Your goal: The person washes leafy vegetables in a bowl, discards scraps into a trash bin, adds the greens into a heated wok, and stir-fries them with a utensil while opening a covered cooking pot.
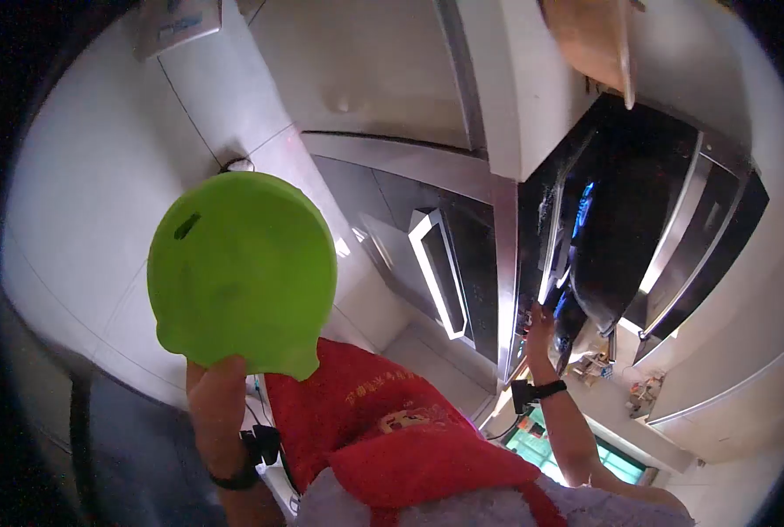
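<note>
The left hand (216, 397) pinches the lower edge of a round green board (243, 272), thumb on its near face, holding it up above and left of the red apron (392, 430). The board blocks part of the pale tiled surface (85, 237), and a small dark-and-white thing (238, 164) peeks out at its top edge. Right of it stands a dark panel with a bright handle (440, 277). The right hand (539, 332) is at a black glossy appliance (625, 211); whether its fingers grip anything, I cannot tell.
</note>
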Motion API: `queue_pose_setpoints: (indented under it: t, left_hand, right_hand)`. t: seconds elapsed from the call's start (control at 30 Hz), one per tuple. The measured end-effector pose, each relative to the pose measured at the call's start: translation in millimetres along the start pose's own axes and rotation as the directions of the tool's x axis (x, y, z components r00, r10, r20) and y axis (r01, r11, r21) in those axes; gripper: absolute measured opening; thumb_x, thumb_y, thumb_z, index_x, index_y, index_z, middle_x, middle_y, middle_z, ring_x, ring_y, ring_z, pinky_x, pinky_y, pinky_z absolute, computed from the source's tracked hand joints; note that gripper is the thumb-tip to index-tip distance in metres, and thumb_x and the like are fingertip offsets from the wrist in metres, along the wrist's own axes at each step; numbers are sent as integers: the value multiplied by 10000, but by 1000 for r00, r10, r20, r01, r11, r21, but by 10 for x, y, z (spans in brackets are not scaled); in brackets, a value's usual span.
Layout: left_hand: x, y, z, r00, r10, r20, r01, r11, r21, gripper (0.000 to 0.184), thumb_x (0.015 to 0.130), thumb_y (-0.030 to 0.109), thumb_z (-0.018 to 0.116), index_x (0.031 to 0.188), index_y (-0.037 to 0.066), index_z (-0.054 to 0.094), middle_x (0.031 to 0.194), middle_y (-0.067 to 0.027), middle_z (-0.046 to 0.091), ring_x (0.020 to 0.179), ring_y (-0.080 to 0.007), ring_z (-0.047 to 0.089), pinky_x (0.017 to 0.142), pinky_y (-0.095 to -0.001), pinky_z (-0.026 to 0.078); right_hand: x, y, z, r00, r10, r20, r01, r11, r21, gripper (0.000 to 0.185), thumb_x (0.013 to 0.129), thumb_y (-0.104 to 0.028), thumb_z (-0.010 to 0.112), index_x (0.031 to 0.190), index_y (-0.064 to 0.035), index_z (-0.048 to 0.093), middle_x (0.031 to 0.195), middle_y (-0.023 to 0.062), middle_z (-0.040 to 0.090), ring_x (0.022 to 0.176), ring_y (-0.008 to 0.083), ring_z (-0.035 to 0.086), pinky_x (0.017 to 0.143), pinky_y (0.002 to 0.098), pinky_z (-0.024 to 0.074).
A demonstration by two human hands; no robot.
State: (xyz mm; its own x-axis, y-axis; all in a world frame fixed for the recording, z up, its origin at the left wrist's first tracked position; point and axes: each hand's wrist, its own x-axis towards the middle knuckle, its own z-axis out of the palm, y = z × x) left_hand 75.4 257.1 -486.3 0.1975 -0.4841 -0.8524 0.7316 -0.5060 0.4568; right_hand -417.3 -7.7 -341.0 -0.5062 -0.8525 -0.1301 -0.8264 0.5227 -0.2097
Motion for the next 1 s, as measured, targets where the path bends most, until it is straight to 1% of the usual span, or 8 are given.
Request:
queue_pose_setpoints:
  t: [0.03, 0.1, 0.2, 0.3, 0.37, 0.43, 0.53, 1.0]
  left_hand:
    - [5, -80, -20, 1000, -10, -16, 10, 1000, -13, 541, 838, 67, 602, 1350, -2, 444, 1236, -80, 556, 1118, -201, 548, 958, -334, 448]
    - [36, -193, -16, 1000, -8, 17, 14, 913, -408, 548, 835, 67, 594, 1356, -3, 441, 1254, -85, 549, 1149, -215, 537, 988, -349, 429]
    - [37, -238, -20, 999, 12, 45, 10, 890, -456, 556, 828, 68, 593, 1356, -5, 437, 1271, -92, 541, 1170, -222, 526, 1009, -361, 415]
    - [16, -128, 93, 997, 43, 68, 3, 826, -564, 562, 829, 71, 592, 1360, -9, 429, 1275, -94, 540, 1171, -226, 526, 1013, -362, 414]
    - [37, -220, -9, 995, 83, 48, -74, 985, -155, 565, 830, 71, 591, 1363, -10, 424, 1275, -94, 540, 1172, -227, 525, 1014, -362, 414]
    - [18, -189, 7, 996, 72, 46, -67, 993, -102, 564, 830, 74, 593, 1361, -12, 425, 1272, -92, 540, 1170, -226, 526, 1013, -363, 415]
    - [-51, -59, 105, 998, 5, 59, 21, 907, -421, 550, 830, 82, 596, 1347, -19, 438, 1261, -89, 545, 1157, -218, 530, 1006, -359, 418]
    - [-103, 262, 192, 997, 43, 64, -25, 966, -257, 497, 825, 70, 561, 1301, -43, 472, 1217, -90, 567, 1103, -206, 553, 976, -329, 429]
  right_hand:
    - [89, 97, -14, 1000, -18, -13, 18, 999, -30, 433, 915, -462, 623, 1154, -107, 554, 744, 8, 564, 539, 98, 507, 428, 253, 404]
    - [74, 36, 16, 999, -16, -33, 18, 999, 50, 428, 913, -438, 616, 1167, -98, 554, 783, 10, 567, 575, 97, 523, 421, 254, 412]
    - [189, 144, -1, 998, -38, -53, 36, 999, -38, 357, 919, -380, 605, 1138, -103, 556, 774, 5, 558, 556, 89, 517, 411, 246, 414]
    - [426, 421, -58, 999, -36, 14, 34, 984, 173, 207, 914, -280, 654, 1026, -151, 537, 787, -4, 575, 566, 95, 517, 432, 253, 417]
    - [465, 474, -59, 1000, -27, 15, 23, 980, 198, 199, 906, -253, 686, 995, -173, 527, 794, -3, 587, 571, 104, 519, 442, 264, 417]
    - [435, 461, -33, 999, -34, 0, 33, 975, 221, 190, 906, -233, 684, 996, -173, 528, 774, 0, 584, 550, 104, 512, 432, 262, 411]
    - [464, 434, -91, 999, -37, 38, 35, 999, 38, 193, 903, -224, 689, 993, -148, 536, 735, 3, 576, 570, 102, 517, 435, 258, 401]
    - [374, 437, -59, 979, -193, 62, 183, 973, 138, 219, 860, -95, 698, 1025, -98, 554, 845, 12, 583, 690, 116, 516, 627, 265, 429]
